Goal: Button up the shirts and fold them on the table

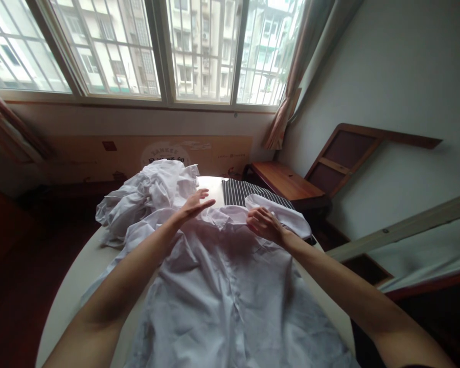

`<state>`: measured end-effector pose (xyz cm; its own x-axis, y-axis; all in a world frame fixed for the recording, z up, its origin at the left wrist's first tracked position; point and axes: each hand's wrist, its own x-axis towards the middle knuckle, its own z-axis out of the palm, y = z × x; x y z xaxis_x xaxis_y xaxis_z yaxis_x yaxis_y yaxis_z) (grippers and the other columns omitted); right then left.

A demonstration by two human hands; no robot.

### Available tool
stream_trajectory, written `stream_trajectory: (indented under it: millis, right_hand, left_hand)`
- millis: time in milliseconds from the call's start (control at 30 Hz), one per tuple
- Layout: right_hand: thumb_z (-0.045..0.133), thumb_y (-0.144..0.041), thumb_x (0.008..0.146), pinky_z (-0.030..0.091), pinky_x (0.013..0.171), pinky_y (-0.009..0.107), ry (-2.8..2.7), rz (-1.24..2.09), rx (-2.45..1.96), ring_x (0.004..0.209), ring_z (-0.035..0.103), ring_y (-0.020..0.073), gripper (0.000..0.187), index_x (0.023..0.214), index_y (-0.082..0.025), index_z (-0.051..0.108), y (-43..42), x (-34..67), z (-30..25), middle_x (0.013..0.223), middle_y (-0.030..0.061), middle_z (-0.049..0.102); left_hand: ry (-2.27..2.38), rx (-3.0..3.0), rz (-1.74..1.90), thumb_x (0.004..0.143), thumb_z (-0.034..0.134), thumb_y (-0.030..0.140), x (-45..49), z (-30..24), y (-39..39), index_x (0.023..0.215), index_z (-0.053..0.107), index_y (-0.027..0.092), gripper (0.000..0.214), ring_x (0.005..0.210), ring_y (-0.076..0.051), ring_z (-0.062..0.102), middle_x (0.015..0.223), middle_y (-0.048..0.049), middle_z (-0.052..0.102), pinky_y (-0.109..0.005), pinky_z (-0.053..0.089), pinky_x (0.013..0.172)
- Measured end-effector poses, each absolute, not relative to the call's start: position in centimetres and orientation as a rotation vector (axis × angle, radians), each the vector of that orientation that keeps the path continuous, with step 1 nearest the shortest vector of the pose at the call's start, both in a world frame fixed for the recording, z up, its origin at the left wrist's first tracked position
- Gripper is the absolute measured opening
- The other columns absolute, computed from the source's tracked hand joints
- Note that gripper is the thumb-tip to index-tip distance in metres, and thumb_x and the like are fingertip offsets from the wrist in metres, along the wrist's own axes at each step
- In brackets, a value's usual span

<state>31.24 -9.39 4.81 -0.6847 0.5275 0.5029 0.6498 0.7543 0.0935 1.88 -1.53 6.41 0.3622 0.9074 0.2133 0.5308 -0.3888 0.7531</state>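
Observation:
A white button-up shirt [230, 276] lies spread over the round white table [72, 281], its collar at the far end and its lower part toward me. Above the shoulder left of the collar, my left hand [194, 205] is open, fingers and thumb apart, with nothing in it. My right hand [263, 224] has its fingers curled onto the cloth at the shoulder right of the collar, and the fingertips are partly hidden. One sleeve lies folded out beyond that hand.
Crumpled white garments [147, 197] are heaped at the table's back left. A black-and-white striped cloth [249, 193] lies at the back right. Behind it stands a wooden bench [287, 179] by the wall. Barred windows [199, 51] are ahead.

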Motion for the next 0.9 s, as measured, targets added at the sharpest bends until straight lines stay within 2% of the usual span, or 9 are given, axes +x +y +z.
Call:
stream_trajectory:
  millis: [100, 200, 333, 400, 567, 667, 733, 800, 900]
  right_hand:
    - [0.046, -0.018, 0.087, 0.047, 0.079, 0.042, -2.423, -0.338, -0.961, 0.088, 0.054, 0.0213, 0.015, 0.077, -0.021, 0.057, -9.4, 31.0, 4.9, 0.093, 0.0085, 0.059]
    - [0.048, -0.022, 0.086, 0.048, 0.085, 0.044, -2.312, -0.291, -0.992, 0.098, 0.055, 0.0228, 0.013, 0.075, -0.021, 0.054, -9.1, 30.9, 5.3, 0.103, 0.0104, 0.059]
    - [0.049, -0.025, 0.086, 0.045, 0.094, 0.042, -2.234, -0.164, -0.961, 0.115, 0.051, 0.0231, 0.014, 0.072, -0.021, 0.049, -8.5, 30.5, 6.0, 0.122, 0.0129, 0.055]
    - [0.049, -0.025, 0.086, 0.045, 0.094, 0.042, -2.286, -0.046, -0.941, 0.115, 0.052, 0.0229, 0.015, 0.071, -0.022, 0.048, -8.3, 30.1, 6.3, 0.126, 0.0128, 0.054]
    - [0.065, -0.027, 0.073, 0.046, 0.089, 0.041, -2.201, 0.3, -1.146, 0.106, 0.058, 0.0264, 0.019, 0.086, -0.019, 0.053, -6.8, 28.8, 6.2, 0.121, 0.0134, 0.059]
    - [0.074, -0.026, 0.062, 0.049, 0.074, 0.034, -1.993, 0.687, -1.283, 0.081, 0.063, 0.0207, 0.07, 0.123, -0.015, 0.043, -5.2, 28.4, 6.2, 0.099, 0.0085, 0.066]
    - [0.075, -0.028, 0.059, 0.049, 0.068, 0.029, -1.853, 0.992, -1.253, 0.071, 0.062, 0.0168, 0.088, 0.134, -0.014, 0.032, -4.2, 28.3, 6.6, 0.085, 0.0031, 0.067]
    - [0.076, -0.031, 0.059, 0.048, 0.068, 0.028, -1.739, 1.19, -1.181, 0.07, 0.061, 0.0158, 0.079, 0.128, -0.013, 0.043, -3.5, 28.4, 7.2, 0.08, 0.0018, 0.067]
    - [0.077, -0.035, 0.058, 0.048, 0.067, 0.028, -1.666, 1.354, -1.093, 0.069, 0.062, 0.0168, 0.049, 0.097, -0.009, 0.064, -2.9, 28.7, 8.5, 0.079, 0.0051, 0.068]
  left_hand:
    - [1.168, 2.047, 0.47, 0.07, 0.062, 0.056, 3.3, 6.5, -0.3, 0.128, 0.048, 0.013, 0.074, 0.097, -0.025, 0.062, 0.114, -0.0145, 0.063, -0.032, 0.048, 0.08]
    - [1.139, 2.069, 0.275, 0.064, 0.07, 0.05, 3.2, 6.5, 0.3, 0.109, 0.064, 0.014, 0.058, 0.08, -0.024, 0.065, 0.094, -0.0094, 0.07, -0.029, 0.049, 0.067]
    - [0.975, 2.056, 0.11, 0.077, 0.058, 0.045, 1.6, 6.8, -0.1, 0.089, 0.069, 0.01, 0.038, 0.049, -0.013, 0.057, 0.059, -0.0024, 0.063, -0.023, 0.041, 0.048]
    - [0.926, 2.074, 0.079, 0.08, 0.054, 0.042, 1.1, 7.3, -0.5, 0.084, 0.069, 0.008, 0.037, 0.044, -0.009, 0.052, 0.055, -0.0005, 0.059, -0.021, 0.038, 0.046]
    - [1.014, 2.253, 0.541, 0.077, 0.057, 0.032, 1.1, 9.0, -0.3, 0.078, 0.066, 0.012, 0.022, 0.079, -0.016, 0.062, 0.086, -0.0053, 0.064, -0.029, 0.05, 0.072]
    - [0.984, 2.336, 0.89, 0.074, 0.06, 0.024, 1.3, 9.8, 0.2, 0.073, 0.065, 0.014, 0.011, 0.094, -0.02, 0.058, 0.099, -0.0094, 0.062, -0.035, 0.047, 0.086]
    - [0.949, 2.302, 0.964, 0.076, 0.056, 0.021, 1.3, 10.1, 0.2, 0.076, 0.063, 0.013, 0.01, 0.087, -0.018, 0.058, 0.092, -0.0087, 0.063, -0.033, 0.048, 0.083]
    - [0.953, 2.238, 1.025, 0.077, 0.052, 0.019, 1.4, 10.1, 0.1, 0.081, 0.059, 0.013, 0.01, 0.078, -0.015, 0.057, 0.082, -0.0055, 0.061, -0.03, 0.049, 0.075]
    - [0.997, 2.086, 1.17, 0.08, 0.05, 0.023, 1.5, 9.9, 0.1, 0.086, 0.055, 0.014, 0.012, 0.069, -0.012, 0.055, 0.074, -0.0016, 0.057, -0.025, 0.047, 0.066]
